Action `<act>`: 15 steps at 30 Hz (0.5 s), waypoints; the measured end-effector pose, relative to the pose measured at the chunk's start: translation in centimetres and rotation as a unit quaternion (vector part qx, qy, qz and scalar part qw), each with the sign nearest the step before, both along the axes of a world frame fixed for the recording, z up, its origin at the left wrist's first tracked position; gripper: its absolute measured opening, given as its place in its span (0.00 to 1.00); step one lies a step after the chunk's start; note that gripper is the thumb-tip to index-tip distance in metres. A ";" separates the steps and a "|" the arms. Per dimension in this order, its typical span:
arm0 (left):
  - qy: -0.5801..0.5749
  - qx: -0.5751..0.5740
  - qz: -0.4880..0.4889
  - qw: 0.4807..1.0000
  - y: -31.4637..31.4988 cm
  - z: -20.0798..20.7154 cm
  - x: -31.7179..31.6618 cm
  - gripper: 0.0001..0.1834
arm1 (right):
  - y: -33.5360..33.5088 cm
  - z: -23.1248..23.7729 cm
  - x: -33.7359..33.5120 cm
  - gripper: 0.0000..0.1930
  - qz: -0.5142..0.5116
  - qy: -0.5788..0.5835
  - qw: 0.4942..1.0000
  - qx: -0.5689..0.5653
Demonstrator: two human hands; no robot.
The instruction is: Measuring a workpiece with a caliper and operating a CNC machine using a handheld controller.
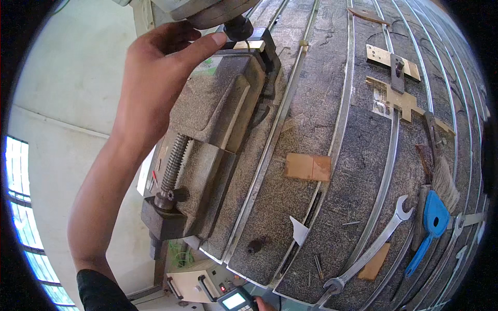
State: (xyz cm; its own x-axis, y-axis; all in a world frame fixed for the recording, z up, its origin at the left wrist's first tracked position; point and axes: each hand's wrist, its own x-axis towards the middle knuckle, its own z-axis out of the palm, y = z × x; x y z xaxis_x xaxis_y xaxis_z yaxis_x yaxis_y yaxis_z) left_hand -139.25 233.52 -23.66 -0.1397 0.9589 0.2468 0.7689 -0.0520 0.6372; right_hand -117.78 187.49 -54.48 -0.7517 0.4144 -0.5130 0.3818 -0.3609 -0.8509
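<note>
My left hand (158,65) is raised at the upper left with its fingers curled beneath the rounded grey machine head (218,11). Its thumb reaches to the dark tool holder (238,28) under that head. Whatever lies between the fingertips is hidden. Below the tool holder, a brass-coloured block (250,45) sits at the far end of a large machine vise (212,109). At the bottom edge, only part of my right hand (263,305) shows, gripping the side of a handheld controller (235,300) with a lit screen.
Metal chips cover the slotted machine table (311,103). On it lie a brown plate (308,167), a large open-end wrench (371,251), a blue-handled tool (434,217), a brush (444,181) and clamped brass plates (397,98). The vise screw (174,163) points toward me.
</note>
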 end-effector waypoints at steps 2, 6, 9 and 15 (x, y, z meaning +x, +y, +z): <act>-0.043 -0.001 0.003 0.999 0.4 -1.3 -0.5 0.29 | 2.0 3.0 0.0 0.37 0.047 -0.021 0.994 -0.101; -0.165 -0.059 -0.054 0.983 2.5 -3.1 -1.2 0.30 | 1.9 5.1 -0.7 0.34 0.020 0.024 0.999 -0.006; -0.200 -0.071 -0.089 0.973 3.7 -3.2 -1.2 0.27 | 1.8 6.3 -1.3 0.32 -0.032 0.048 0.997 0.046; -0.183 -0.045 -0.100 0.977 3.9 -3.8 -0.1 0.22 | 0.0 5.1 -1.6 0.32 -0.077 0.068 0.993 0.054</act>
